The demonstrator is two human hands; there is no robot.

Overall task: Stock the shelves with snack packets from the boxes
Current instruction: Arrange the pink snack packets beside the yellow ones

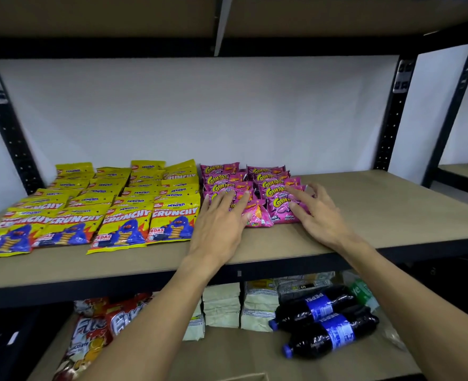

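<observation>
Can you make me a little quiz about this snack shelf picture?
1. True or false: the yellow packets lie to the left of the pink packets.
2. Which packets do the left hand and the right hand touch? A. yellow B. pink C. red
3. Fill in: on the lower shelf lie two dark bottles labelled ____.

Key: 1 true; 2 B; 3 Pepsi.
</observation>
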